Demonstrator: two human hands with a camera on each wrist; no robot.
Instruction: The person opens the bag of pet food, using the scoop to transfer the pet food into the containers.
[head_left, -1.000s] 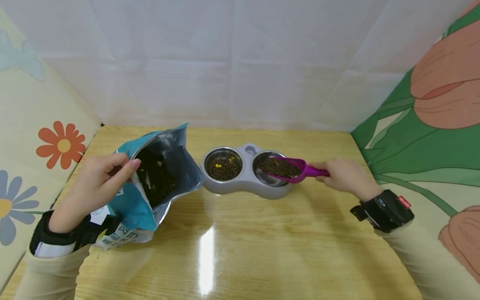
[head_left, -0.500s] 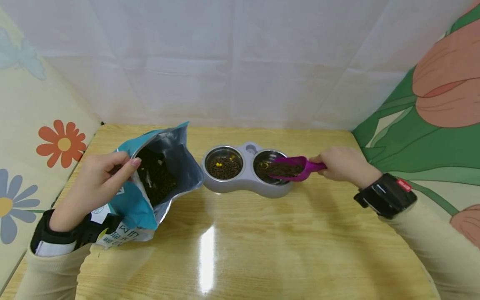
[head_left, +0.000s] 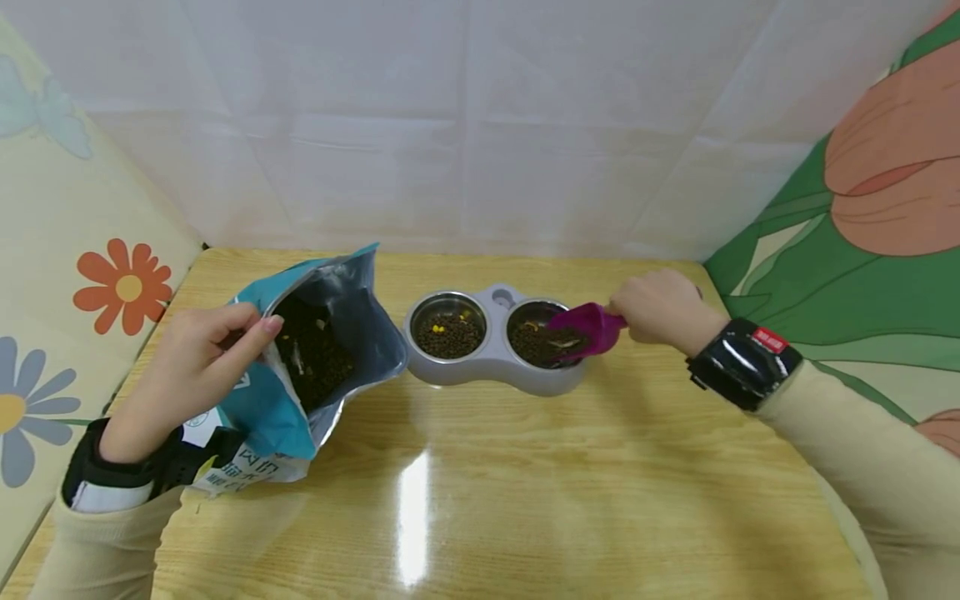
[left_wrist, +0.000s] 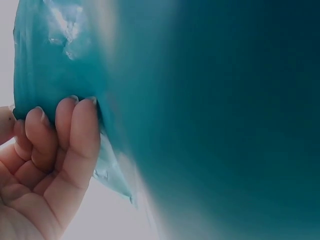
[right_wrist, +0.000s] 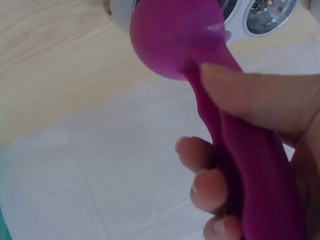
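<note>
My left hand (head_left: 191, 367) pinches the rim of an open teal foil bag (head_left: 262, 421) between thumb and fingers. Dark brown kibble (head_left: 315, 362) shows inside it. In the left wrist view, curled fingers (left_wrist: 82, 130) grip the bag's edge. My right hand (head_left: 663, 310) holds a magenta scoop (head_left: 596, 327) by its handle, thumb along the top. The scoop tilts down over the right steel bowl (head_left: 534, 307), its front edge within the bowl, with kibble in both. Brown kibble with a few yellow bits lies in the left steel bowl (head_left: 448, 302).
A grey double-bowl stand (head_left: 480, 368) holds both bowls on a wooden table (head_left: 510, 483). White sheeting (head_left: 465, 125) hangs behind. Flower-patterned panels (head_left: 862, 275) flank the table on both sides.
My right hand has rolled over and risen slightly, tipping the scoop. Kibble has slid from it into the right bowl, which holds more now. The left hand and bag stay put.
</note>
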